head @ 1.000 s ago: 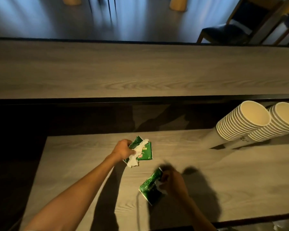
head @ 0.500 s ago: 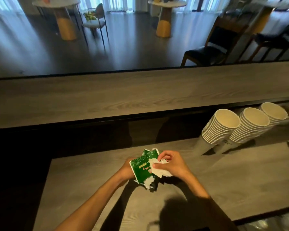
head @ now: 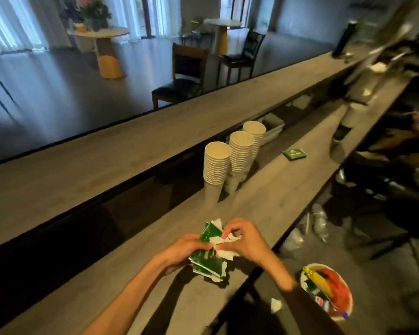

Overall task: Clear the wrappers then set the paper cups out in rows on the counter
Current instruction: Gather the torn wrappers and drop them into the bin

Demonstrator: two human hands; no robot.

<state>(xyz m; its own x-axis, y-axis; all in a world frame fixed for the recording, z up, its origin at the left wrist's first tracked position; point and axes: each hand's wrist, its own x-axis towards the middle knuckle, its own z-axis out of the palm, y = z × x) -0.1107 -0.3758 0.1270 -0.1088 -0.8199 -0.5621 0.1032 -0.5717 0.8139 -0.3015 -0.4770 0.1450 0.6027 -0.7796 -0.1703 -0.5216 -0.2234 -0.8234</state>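
Clutching a bunch of torn green wrappers [head: 207, 258] just above the surface [head: 271, 189], the left hand [head: 183, 250] and right hand [head: 243, 239] each keep a closed grip on it; three paper cup stacks [head: 235, 160] stand farther along.

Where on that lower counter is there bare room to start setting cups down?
Bare wood runs between the hands' wrappers and the cup stacks, and again between the cup stacks and the green packet. It is crowded at the stacks along the back edge. The upper ledge is bare too.
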